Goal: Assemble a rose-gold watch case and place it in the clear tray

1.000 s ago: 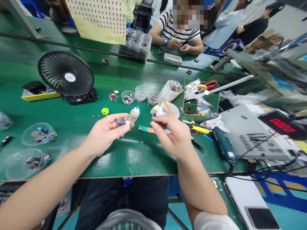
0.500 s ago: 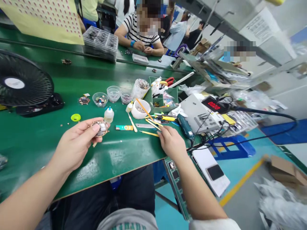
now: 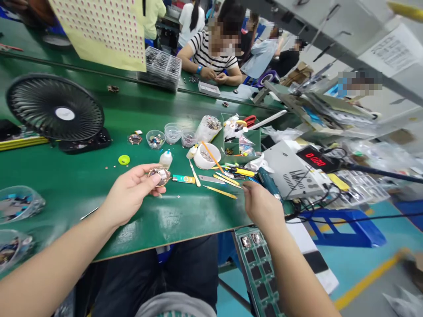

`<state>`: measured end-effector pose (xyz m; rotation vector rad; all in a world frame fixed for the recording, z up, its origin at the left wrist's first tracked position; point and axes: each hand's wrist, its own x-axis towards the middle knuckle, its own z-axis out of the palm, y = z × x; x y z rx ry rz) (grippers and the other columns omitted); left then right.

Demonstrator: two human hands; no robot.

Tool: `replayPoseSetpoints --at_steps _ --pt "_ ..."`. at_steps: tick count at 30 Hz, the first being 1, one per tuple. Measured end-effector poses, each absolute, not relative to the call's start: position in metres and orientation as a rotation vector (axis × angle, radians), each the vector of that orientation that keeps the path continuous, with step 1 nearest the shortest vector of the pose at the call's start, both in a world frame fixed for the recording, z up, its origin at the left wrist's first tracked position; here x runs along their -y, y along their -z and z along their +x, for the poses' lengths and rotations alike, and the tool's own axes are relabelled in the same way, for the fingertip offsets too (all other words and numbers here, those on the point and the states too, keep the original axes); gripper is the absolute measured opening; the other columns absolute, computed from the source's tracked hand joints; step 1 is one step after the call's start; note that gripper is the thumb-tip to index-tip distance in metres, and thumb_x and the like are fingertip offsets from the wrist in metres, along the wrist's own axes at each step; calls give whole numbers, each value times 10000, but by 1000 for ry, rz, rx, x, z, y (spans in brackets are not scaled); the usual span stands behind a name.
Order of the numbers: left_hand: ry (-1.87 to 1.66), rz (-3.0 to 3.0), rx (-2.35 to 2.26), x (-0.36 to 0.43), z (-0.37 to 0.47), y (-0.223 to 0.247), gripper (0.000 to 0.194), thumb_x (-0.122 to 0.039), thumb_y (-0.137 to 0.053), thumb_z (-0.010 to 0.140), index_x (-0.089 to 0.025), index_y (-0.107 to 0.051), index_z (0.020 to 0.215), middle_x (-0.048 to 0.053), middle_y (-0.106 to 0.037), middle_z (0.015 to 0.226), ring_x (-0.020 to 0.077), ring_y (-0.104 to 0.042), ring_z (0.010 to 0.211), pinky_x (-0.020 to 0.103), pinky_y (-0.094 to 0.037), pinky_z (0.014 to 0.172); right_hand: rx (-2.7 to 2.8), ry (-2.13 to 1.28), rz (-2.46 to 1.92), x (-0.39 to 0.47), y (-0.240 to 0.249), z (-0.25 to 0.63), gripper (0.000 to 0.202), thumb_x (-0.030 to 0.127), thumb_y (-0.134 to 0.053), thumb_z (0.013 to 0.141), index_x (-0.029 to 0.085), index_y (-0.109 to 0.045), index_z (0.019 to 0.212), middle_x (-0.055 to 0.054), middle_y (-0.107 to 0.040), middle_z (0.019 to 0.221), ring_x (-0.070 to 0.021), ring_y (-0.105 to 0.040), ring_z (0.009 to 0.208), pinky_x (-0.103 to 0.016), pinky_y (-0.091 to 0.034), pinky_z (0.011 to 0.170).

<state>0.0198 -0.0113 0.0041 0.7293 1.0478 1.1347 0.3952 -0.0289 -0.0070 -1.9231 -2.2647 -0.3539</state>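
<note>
My left hand (image 3: 132, 189) pinches a small round metallic part (image 3: 160, 176) above the green table, close to a small bottle (image 3: 165, 159) with a blue tip. Over the table's right front edge is my right hand (image 3: 262, 204), its fingers curled together; whatever they may hold is hidden. Left of its fingertips lie yellow sticks (image 3: 228, 179), a thin pointed yellow tool (image 3: 220, 192), a metal blade (image 3: 211, 179) and a teal and orange strip (image 3: 183, 178). An orange stick (image 3: 212, 156) leans in a white cup (image 3: 204, 162) of small parts.
A black fan (image 3: 54, 108) stands at the left. Clear cups (image 3: 156, 139) of parts and a green organiser box (image 3: 228, 143) are further back. At the right sits a grey device (image 3: 291, 171) with cables. A slotted tray (image 3: 257, 268) is below the table edge. A person works opposite.
The camera view has turned left, so the scene appears further right. My right hand has moved away from the yellow sticks toward the table edge. My left hand still holds the round part.
</note>
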Motion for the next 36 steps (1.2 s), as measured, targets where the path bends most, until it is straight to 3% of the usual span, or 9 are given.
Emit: replayPoseSetpoints --at_steps 3,4,8,10,13,16,25,30,36 --pt "-1101 727 -1034 10 20 -3 662 -538 -994 676 -153 -806 1181 87 -820 968 132 -685 666 269 -557 609 2086 -125 -1379 45 19 365 267 269 -388 1133 187 -621 1235 -186 -802 1133 -209 -776 714 -322 -607 635" --pt "-1095 727 -1030 10 20 -3 642 -522 -983 692 -149 -812 1185 92 -822 965 130 -677 653 271 -543 600 2108 -203 -1279 46 23 353 268 273 -366 1143 214 -613 1227 -150 -811 1092 -190 -770 681 -311 -621 627" --pt "-1085 692 -1041 8 20 -2 579 -473 -966 686 -142 -835 1142 92 -823 915 142 -687 628 266 -513 571 2270 -347 -1092 25 19 312 91 280 -637 1058 235 -700 1105 -45 -790 819 -196 -771 661 -294 -641 633" --pt "-1088 665 -1046 7 20 -3 571 -454 -968 665 -137 -841 1123 88 -822 898 141 -695 618 252 -506 554 2241 -353 -994 2 4 296 134 238 -649 1052 248 -707 1172 -64 -808 940 -200 -797 747 -322 -673 710" --pt "-1093 620 -1039 6 20 -7 563 -426 -970 634 -117 -842 1087 93 -823 880 138 -703 600 233 -508 531 2026 -296 -656 -36 -15 267 226 216 -739 1009 306 -739 1215 -98 -746 1290 -217 -824 910 -407 -713 839" --pt "-1085 561 -1036 6 21 -12 545 -388 -977 600 -103 -842 1044 101 -825 868 154 -722 588 231 -525 517 1823 -321 -386 -60 -11 237 288 195 -814 963 346 -786 1206 -46 -768 1177 -202 -829 944 -356 -721 814" --pt "-1040 561 -993 10 24 -7 475 -351 -967 675 -148 -866 1092 99 -845 908 183 -777 632 225 -576 539 1219 -1358 -566 -25 22 214 153 284 -867 956 315 -755 1056 37 -863 1017 -211 -856 1019 -413 -727 967" --pt "-1040 609 -949 11 23 -5 398 -384 -945 746 -195 -880 1090 70 -835 857 160 -773 636 204 -582 561 1340 -1155 -507 -23 18 211 183 193 -853 949 297 -733 1040 27 -850 1040 -188 -848 1020 -371 -728 938" --pt "-1018 628 -948 11 22 -7 390 -392 -932 758 -173 -881 1076 70 -820 829 144 -746 597 197 -561 536 1368 -1078 -542 -22 18 211 166 220 -863 947 282 -728 1022 16 -850 1017 -167 -848 949 -314 -734 852"
